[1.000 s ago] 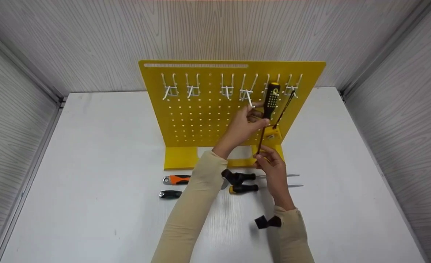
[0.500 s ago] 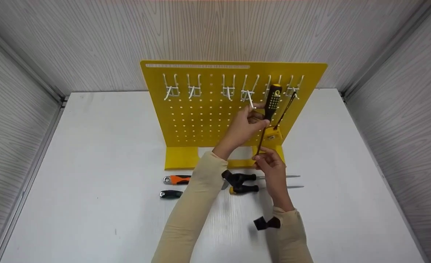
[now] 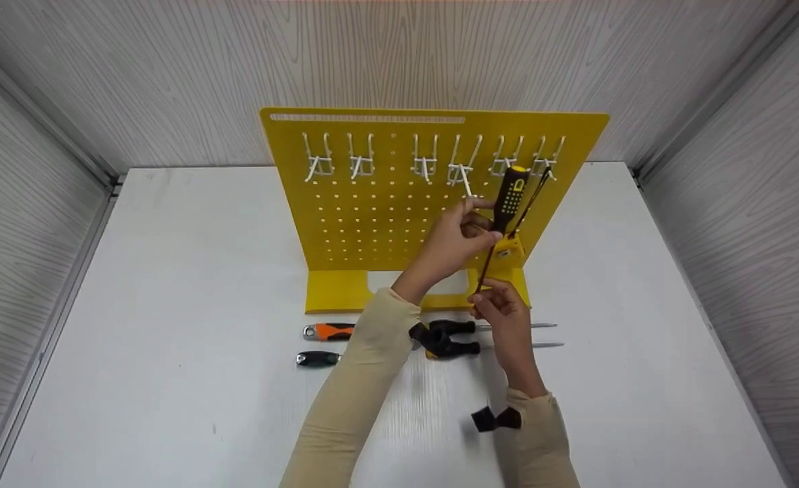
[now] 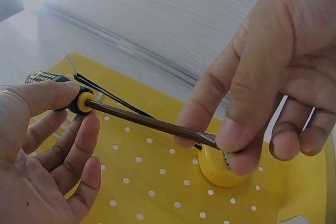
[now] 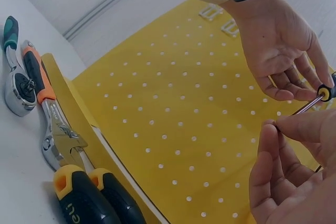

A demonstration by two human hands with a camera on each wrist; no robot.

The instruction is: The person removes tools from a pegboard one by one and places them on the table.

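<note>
A screwdriver [image 3: 509, 196] with a black and yellow handle stands tilted in front of the pegboard [image 3: 352, 230], butt end up. My left hand [image 3: 450, 240] pinches it low on the handle, near the yellow collar seen in the left wrist view. At the lower end, my right hand [image 3: 507, 329] holds the tip of the shaft [image 4: 152, 123] between thumb and fingers. Just above and behind the handle's butt is a white hook [image 3: 504, 165]. On the rightmost hook [image 3: 543, 166] hangs a yellow tape measure [image 4: 223, 169] by its black cord, beside the screwdriver.
Before the board lie an adjustable wrench [image 5: 42, 77] with an orange and black handle, a ratchet wrench [image 5: 20, 90] and two more screwdrivers [image 5: 86, 198]. My left sleeve covers part of them in the head view. Several other white hooks [image 3: 360, 166] line the board's top.
The screwdriver has come down and slightly toward me, its butt now below the hook that it overlapped before. Both hands have moved slightly down with it, keeping their hold.
</note>
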